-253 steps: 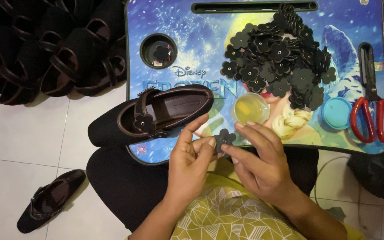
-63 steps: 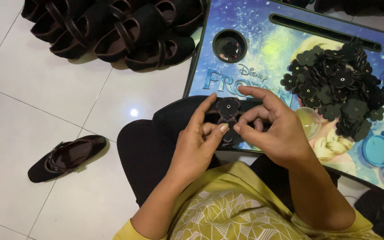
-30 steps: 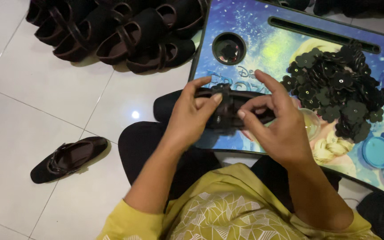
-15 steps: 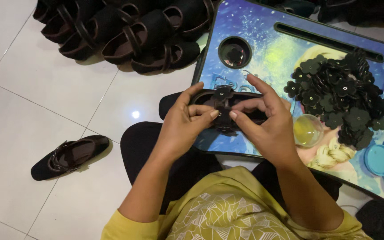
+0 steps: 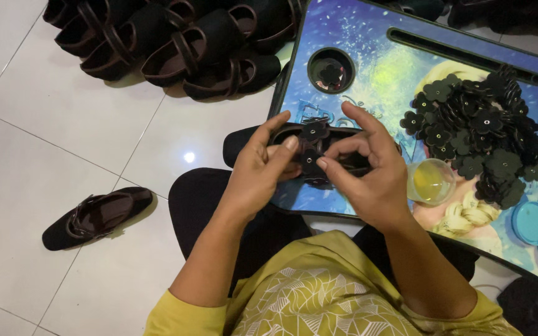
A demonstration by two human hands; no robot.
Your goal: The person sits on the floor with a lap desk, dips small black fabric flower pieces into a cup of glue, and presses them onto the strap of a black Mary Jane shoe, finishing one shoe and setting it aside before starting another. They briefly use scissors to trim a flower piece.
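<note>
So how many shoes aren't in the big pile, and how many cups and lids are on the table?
Shoes outside the pile: 2, the held shoe and the floor shoe
yellow cup: 1
blue lid: 1
Total: 4

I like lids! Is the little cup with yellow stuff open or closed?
Open. The small clear cup on the lap tray has no lid on top; its yellow contents show. A round blue lid lies apart.

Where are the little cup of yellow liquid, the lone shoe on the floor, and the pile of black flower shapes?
Cup of yellow liquid (image 5: 431,181), head view, on the yellow liquid inside.
Lone shoe (image 5: 98,215), head view, on its brown insole.
Pile of black flowers (image 5: 481,140), head view, on the heap's middle.
</note>
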